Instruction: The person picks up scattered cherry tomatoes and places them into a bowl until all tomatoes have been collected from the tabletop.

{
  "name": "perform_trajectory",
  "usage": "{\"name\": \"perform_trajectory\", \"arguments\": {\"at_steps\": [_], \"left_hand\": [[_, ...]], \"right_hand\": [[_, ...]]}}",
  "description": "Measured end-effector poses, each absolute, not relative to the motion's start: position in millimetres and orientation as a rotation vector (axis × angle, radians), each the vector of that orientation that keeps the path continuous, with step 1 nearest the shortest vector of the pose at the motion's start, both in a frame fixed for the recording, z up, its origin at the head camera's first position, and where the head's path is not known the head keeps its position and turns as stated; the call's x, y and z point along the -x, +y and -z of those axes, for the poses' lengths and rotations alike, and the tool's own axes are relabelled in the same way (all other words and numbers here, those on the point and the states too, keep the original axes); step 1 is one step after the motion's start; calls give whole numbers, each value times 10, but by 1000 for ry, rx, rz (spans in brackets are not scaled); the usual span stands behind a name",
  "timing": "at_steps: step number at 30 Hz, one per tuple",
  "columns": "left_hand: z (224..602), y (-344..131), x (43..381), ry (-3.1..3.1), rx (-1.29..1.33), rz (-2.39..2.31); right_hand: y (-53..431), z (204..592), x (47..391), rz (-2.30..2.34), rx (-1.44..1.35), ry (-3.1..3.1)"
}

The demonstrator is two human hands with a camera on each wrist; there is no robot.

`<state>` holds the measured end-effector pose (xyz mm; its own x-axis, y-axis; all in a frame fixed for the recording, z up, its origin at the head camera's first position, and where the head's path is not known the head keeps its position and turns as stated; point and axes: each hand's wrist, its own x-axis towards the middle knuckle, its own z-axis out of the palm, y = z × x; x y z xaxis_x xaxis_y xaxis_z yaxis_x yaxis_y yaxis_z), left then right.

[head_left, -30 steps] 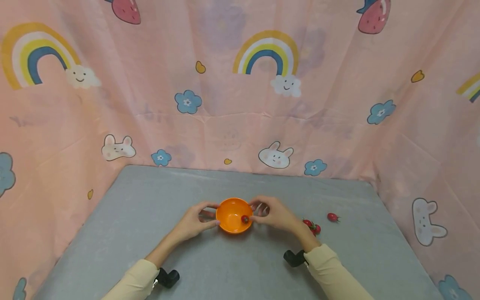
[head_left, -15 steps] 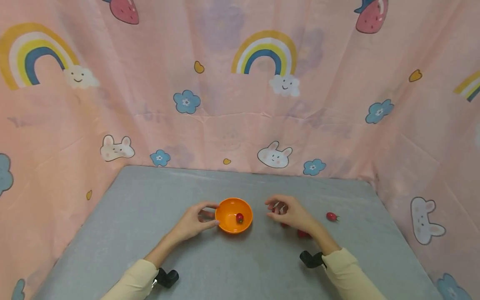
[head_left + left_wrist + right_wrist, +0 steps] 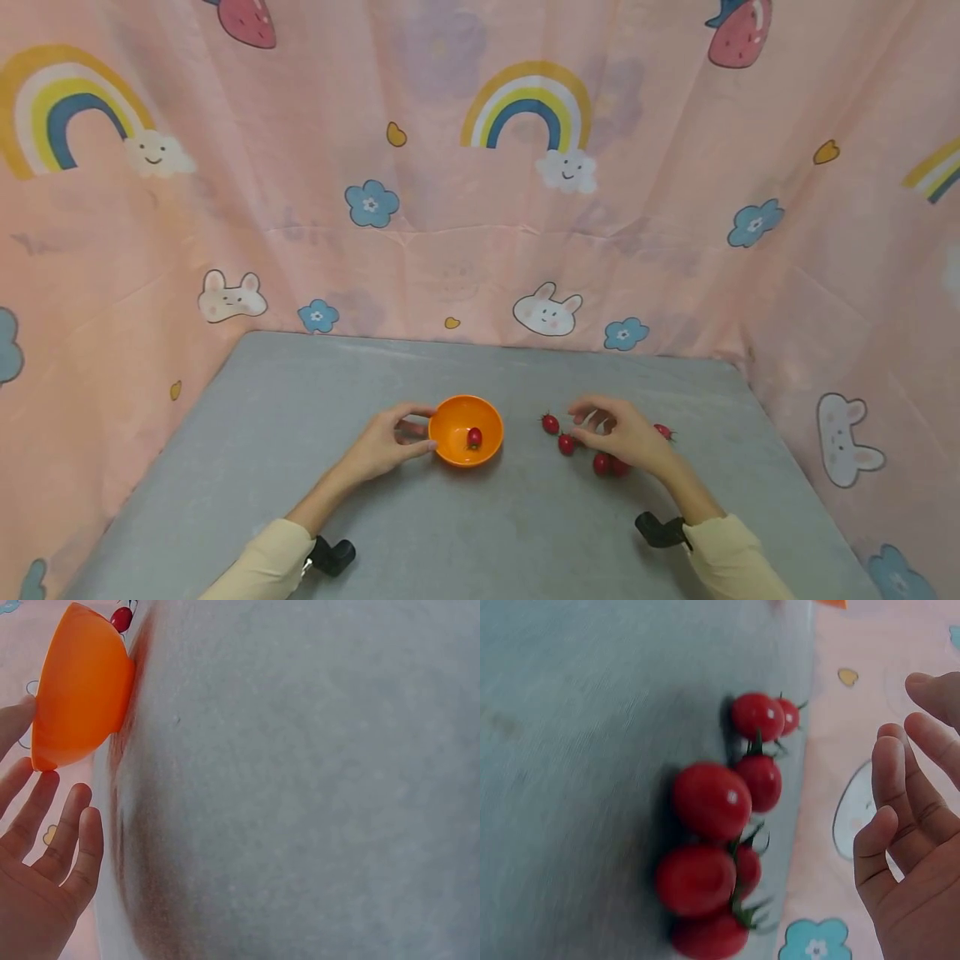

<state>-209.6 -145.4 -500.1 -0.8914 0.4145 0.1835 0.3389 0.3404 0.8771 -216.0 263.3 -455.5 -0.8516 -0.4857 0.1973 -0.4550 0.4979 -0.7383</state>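
An orange bowl (image 3: 457, 408) stands on the grey table, with one red cherry tomato (image 3: 474, 437) inside. My left hand (image 3: 382, 442) holds the bowl's left rim between thumb and fingers; in the left wrist view the bowl (image 3: 82, 690) is seen from the side. To the bowl's right, my right hand (image 3: 618, 431) hovers over several loose cherry tomatoes, its fingers loosely bent around nothing. Two of them, one tomato (image 3: 550, 423) and a nearer tomato (image 3: 566, 444), lie left of its fingertips. The right wrist view has several tomatoes (image 3: 712, 799) with green stems.
Another tomato (image 3: 663, 431) lies partly hidden behind the right hand. The grey table (image 3: 480, 533) ends at a pink patterned curtain (image 3: 420, 275) at the back and sides. A black wrist camera (image 3: 332, 557) sits on the left wrist, and another camera (image 3: 660, 531) on the right.
My right hand has left the bowl's right rim and moved right over the tomatoes, baring two on the table. The tomato in the bowl has rolled left. The left hand stays at the bowl.
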Motion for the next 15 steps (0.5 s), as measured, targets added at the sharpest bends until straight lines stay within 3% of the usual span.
{"name": "perform_trajectory", "arguments": {"at_steps": [6,15], "left_hand": [[4977,-1418,2093,2520,-706,-1612],[4620,-1378,1924,2485,-705,-1642]], "right_hand": [[2848,4581,2111,1301,867,2736],[3216,4637,2043,1265,788,2805]]}}
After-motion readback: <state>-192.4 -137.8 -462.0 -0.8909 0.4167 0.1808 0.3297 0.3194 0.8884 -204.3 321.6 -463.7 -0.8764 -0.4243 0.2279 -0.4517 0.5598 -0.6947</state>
